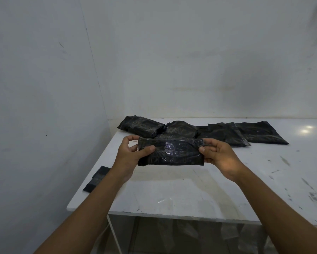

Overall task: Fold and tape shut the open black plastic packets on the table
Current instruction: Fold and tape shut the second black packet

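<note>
Left hand (130, 154) and right hand (218, 156) pinch the folded black plastic packet (170, 152) by its short ends, held between their thumbs above the table (190, 189). It looks light, limp and slick; end grips suit it.

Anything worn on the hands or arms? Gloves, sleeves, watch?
Nothing visible. Left hand and right hand are bare, with no gloves, rings or watch showing. Left forearm and right forearm are bare to the frame edge, no sleeves.
</note>
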